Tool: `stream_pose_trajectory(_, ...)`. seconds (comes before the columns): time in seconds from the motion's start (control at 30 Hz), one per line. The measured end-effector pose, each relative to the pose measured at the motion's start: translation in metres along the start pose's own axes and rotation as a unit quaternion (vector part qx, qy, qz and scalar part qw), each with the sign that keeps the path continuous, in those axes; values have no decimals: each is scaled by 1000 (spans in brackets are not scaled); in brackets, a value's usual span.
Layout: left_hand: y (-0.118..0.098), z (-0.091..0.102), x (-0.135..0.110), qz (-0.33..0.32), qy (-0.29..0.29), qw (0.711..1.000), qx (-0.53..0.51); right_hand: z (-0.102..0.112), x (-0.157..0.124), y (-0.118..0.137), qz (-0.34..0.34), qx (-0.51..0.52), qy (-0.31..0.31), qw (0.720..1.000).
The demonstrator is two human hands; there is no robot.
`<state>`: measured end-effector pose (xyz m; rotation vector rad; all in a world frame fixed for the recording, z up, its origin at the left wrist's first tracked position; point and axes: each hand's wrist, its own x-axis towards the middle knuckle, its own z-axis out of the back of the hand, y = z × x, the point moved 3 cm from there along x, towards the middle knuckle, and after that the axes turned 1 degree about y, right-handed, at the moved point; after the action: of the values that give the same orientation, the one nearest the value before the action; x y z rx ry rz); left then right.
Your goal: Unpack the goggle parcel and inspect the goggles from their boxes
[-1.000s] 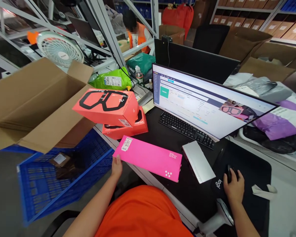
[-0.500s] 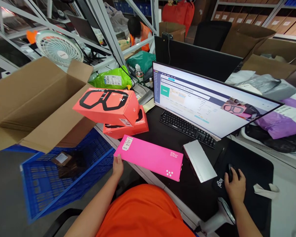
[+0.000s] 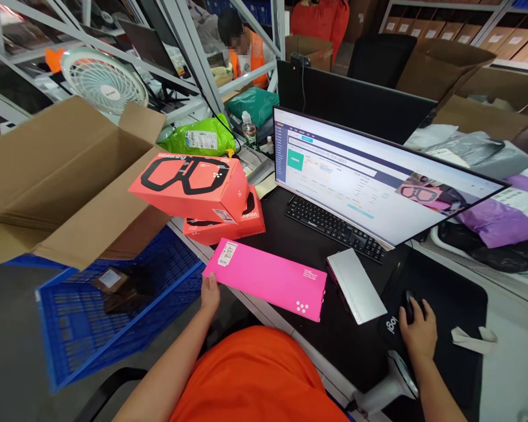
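Note:
My left hand [image 3: 210, 292] grips the left corner of a flat pink box [image 3: 268, 280], thumb on top and the other fingers hidden beneath. A white label sits at the box's left end. My right hand [image 3: 419, 329] is wrapped over a black computer mouse [image 3: 409, 306] on a black mouse pad [image 3: 453, 316]. Behind the pink box, a coral box [image 3: 193, 186] with a black frame print rests askew on a second coral box [image 3: 229, 228]. To the right of the pink box lies a silver-white box [image 3: 356, 287].
A lit monitor [image 3: 334, 181] stands behind a black keyboard [image 3: 334, 225]. An open cardboard carton [image 3: 70, 176] is at left, above a blue crate [image 3: 83, 328]. A barcode scanner [image 3: 393, 384] is near my right forearm. Across the frame sits another person [image 3: 246, 55].
My hands, the pink box and the mouse stay practically in place. The person in the background has raised their head and moved slightly left.

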<state>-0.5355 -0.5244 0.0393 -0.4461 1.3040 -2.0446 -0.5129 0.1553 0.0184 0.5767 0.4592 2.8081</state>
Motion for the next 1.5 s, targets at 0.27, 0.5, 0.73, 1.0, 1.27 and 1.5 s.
stream_pose_trajectory(0.27,2,-1,2,3,-2,1000,-3,-2,-2,-3,2,2,-3,1000)
stream_pose_trajectory(0.5,2,-1,2,12,-10,1000,-5,-1,0,-3,0,2,-1,1000)
stream_pose_trajectory(0.73,1,-1,1,20,-10,1000,-4,0,0,-1,-7,0,0,1000)
stream_pose_trajectory(1.0,0,-2,0,21,-13,1000,-8,2,0,3,-3,-1,-8,1000)
stream_pose_trajectory(1.27,-1,-2,0,4,-3,1000,-14,2,0,2,-6,10,3,1000)
stream_pose_trajectory(1.5,3,-2,2,-12,-2,1000,-18,3,-1,2,-38,33,4,999)
